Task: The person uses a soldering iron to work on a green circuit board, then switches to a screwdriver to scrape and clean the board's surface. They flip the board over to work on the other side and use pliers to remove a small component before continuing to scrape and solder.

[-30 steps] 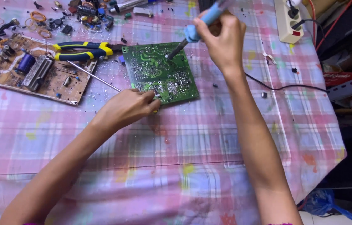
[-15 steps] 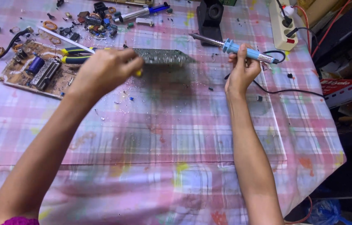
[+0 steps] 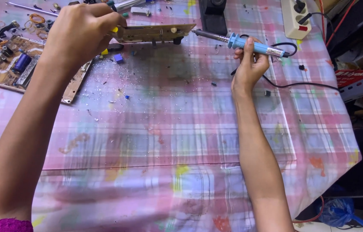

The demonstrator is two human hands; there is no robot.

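Observation:
My left hand (image 3: 82,30) grips a circuit board (image 3: 155,32) by its left edge and holds it up off the table, turned edge-on so its tan underside faces me. My right hand (image 3: 248,68) holds a blue-handled soldering iron (image 3: 250,44) level, its metal tip pointing left and almost meeting the board's right end. The iron's black cord (image 3: 297,83) trails off to the right across the checked tablecloth (image 3: 168,129).
A second brown circuit board (image 3: 14,68) with a blue capacitor lies at the left. Small parts, wire coils and solder bits litter the far edge. A black stand (image 3: 213,15) and a white power strip (image 3: 295,19) sit at the back right. The table's edge drops off at right.
My left hand picked the green board off the table and flipped it up on edge. My right hand swung the iron from pointing down at the board to lying level.

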